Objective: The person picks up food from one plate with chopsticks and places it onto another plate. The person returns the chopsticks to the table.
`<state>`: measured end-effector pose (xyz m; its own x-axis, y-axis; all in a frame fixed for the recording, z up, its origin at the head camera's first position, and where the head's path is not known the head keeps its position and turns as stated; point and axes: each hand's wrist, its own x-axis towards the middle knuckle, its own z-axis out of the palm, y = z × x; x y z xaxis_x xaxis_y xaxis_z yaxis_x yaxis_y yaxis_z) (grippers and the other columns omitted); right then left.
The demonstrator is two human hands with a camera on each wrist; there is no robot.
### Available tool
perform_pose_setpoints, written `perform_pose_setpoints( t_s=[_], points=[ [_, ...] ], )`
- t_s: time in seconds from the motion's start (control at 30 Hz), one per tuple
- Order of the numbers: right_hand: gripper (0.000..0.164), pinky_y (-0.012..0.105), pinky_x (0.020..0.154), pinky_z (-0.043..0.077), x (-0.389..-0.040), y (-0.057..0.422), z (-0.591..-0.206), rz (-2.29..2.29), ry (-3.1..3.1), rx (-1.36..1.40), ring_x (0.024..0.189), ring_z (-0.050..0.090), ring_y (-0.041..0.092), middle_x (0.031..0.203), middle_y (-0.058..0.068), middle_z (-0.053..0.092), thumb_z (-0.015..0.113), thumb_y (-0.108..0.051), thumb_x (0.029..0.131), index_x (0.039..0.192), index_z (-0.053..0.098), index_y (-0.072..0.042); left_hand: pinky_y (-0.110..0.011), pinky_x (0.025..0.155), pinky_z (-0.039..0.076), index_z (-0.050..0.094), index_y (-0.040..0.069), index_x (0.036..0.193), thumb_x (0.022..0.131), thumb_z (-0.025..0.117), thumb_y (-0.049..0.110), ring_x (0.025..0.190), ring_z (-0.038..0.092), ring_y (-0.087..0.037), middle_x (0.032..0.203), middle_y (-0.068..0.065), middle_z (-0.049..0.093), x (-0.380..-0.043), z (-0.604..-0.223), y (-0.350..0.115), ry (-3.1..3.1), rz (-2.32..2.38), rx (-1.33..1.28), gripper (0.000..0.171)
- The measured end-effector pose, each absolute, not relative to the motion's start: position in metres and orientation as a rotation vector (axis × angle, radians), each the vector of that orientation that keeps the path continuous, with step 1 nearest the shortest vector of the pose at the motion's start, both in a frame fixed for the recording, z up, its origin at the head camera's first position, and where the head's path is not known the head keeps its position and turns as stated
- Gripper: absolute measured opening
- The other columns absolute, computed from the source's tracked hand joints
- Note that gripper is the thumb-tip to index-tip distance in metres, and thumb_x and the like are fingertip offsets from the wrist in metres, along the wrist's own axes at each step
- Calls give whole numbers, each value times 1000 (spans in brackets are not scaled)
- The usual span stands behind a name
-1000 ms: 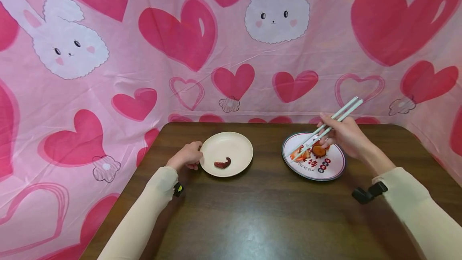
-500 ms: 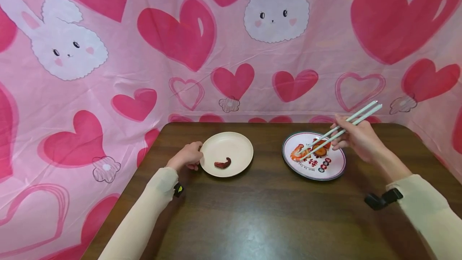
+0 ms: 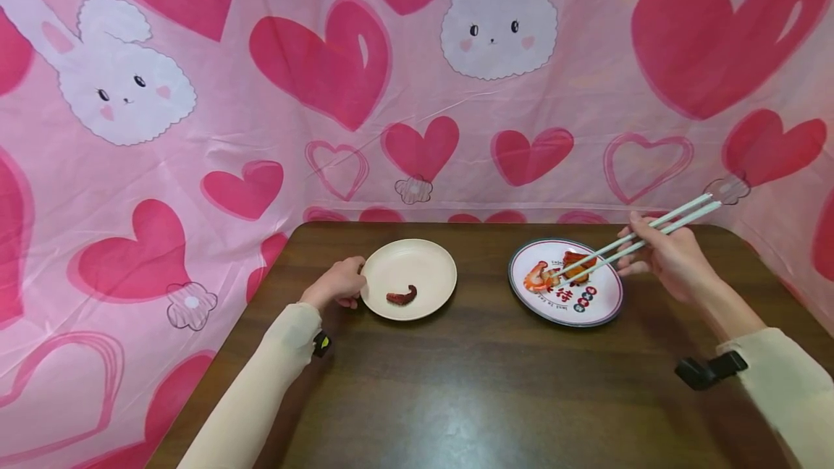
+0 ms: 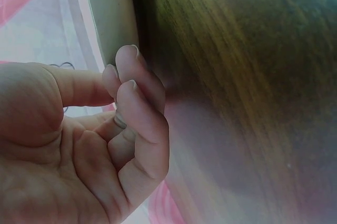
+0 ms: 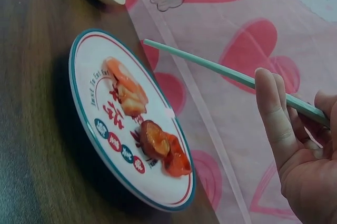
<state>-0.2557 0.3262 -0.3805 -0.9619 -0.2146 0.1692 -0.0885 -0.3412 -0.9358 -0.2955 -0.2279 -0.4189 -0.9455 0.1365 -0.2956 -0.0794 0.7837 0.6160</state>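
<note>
At the left rim of a cream plate (image 3: 417,263), my left hand (image 3: 335,284) pinches the edge between thumb and curled fingers (image 4: 142,113). A dark red curled piece of food (image 3: 401,297), like an octopus tentacle, lies on that plate. My right hand (image 3: 674,259) holds a pair of pale green chopsticks (image 3: 612,245) slanting over a printed plate (image 3: 607,292). On it lie a shrimp (image 5: 124,76), a brown slice (image 5: 152,139) like mushroom and a red-orange piece (image 5: 178,159). In the right wrist view the chopstick tips are raised above the plate, gripping nothing.
Both plates stand near the back of a dark wooden table (image 3: 449,382). A pink cloth (image 3: 417,93) with hearts and rabbits hangs behind it and at the sides. Black straps circle both wrists.
My right hand has moved right and slightly toward me with the chopsticks, whose tips shifted rightward over the printed plate. The left hand and the cream plate have stayed put.
</note>
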Motion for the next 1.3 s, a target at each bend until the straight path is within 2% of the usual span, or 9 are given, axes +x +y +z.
perform_pose_setpoints(
  t_s=[0.4, 1.3],
  points=[
    [40, 44, 59, 62, -254, 340, -392, -2549, 1680, -418, 63, 74, 25, 79, 15, 75, 44, -12, 113, 97, 76, 6, -35, 51, 59, 51, -2, 139, 96, 52, 3, 55, 63, -22, 69, -12, 56, -297, -416, -228, 2657, 916, 65, 43],
    [33, 43, 60, 62, -247, 350, -404, -2584, 1765, -347, 64, 75, 27, 81, 13, 73, 47, -9, 112, 100, 75, 3, -36, 51, 59, 53, -1, 136, 94, 51, 2, 53, 63, -22, 67, -12, 55, -296, -417, -227, 2656, 922, 55, 42]
  ],
)
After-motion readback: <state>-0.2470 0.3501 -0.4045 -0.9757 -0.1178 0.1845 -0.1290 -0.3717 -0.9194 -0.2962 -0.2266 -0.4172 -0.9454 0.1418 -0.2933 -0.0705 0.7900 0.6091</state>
